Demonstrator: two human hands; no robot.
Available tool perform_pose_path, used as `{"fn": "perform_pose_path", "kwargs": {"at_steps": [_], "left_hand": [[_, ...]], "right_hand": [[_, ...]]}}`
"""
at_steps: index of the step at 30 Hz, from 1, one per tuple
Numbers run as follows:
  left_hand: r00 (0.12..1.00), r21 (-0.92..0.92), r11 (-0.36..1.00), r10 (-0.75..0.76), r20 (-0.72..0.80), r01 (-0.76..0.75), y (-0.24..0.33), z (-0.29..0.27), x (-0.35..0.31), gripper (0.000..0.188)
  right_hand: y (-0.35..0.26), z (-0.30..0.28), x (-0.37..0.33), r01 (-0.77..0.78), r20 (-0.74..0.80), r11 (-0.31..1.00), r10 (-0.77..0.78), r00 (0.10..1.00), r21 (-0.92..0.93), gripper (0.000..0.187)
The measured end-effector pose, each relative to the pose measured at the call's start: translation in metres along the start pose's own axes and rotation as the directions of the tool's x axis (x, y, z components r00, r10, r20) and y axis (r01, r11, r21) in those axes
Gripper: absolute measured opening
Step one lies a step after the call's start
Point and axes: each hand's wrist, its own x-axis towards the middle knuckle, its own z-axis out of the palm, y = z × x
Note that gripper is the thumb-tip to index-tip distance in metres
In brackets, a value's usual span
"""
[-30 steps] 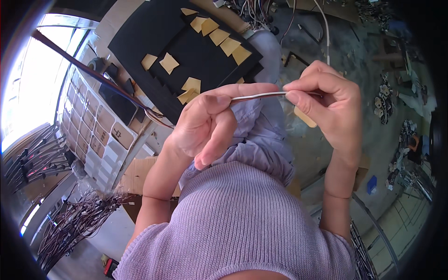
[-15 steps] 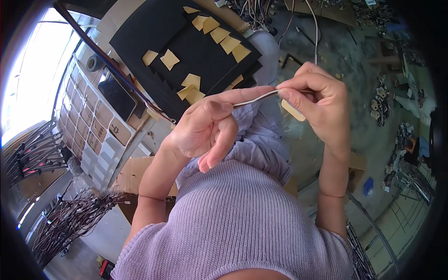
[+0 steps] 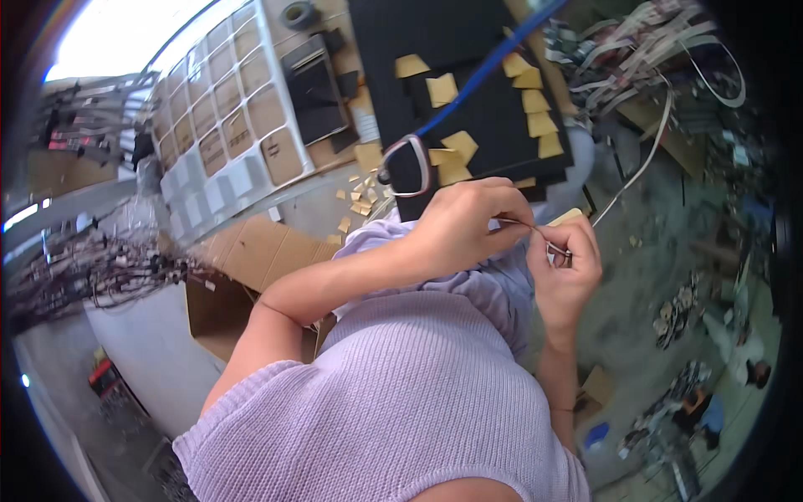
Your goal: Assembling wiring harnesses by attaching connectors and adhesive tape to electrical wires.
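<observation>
Wire runs pinched between left hand and right hand.

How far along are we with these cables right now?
Done: can't tell for sure; a pile of pale cables lies beyond the black mat. In hand: left hand and right hand pinch one thin cable close together. Left: a tangled dark bundle lies far left, apparently untouched.

A lilac ribbed knit top with short sleeves, forearms bare.
</observation>
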Motion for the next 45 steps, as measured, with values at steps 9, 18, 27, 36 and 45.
{"fn": "perform_pose_path", "kwargs": {"at_steps": [9, 18, 27, 36, 45], "left_hand": [[0.995, 0.012, 0.999, -0.041, -0.09, 0.042, -0.023, -0.026, -0.067, 0.009], [0.974, 0.06, 0.989, -0.124, -0.19, 0.137, -0.029, -0.058, -0.087, 0.011], [0.994, 0.112, 0.993, 0.038, -0.107, -0.026, -0.02, -0.05, -0.065, 0.009], [0.886, 0.247, 0.93, 0.342, -0.313, -0.272, 0.006, -0.014, -0.011, 0.019], [0.935, 0.373, 0.89, 0.33, -0.13, -0.262, 0.021, 0.014, 0.001, 0.022]], "right_hand": [[-0.01, 0.075, 0.109, 0.03, 0.29, 0.953, -0.122, 0.949, 0.301, 0.007], [-0.034, 0.221, 0.19, 0.567, 0.542, 0.766, -0.351, 0.764, -0.302, 0.01], [-0.036, 0.141, 0.2, 0.432, 0.369, 0.902, -0.401, 0.839, -0.001, 0.005], [0.015, -0.005, 0.105, -0.309, 0.63, 0.749, -0.181, 0.755, 0.586, 0.011], [0.022, -0.024, 0.055, 0.057, 0.203, 0.929, -0.14, 0.969, 0.367, 0.015]]}}
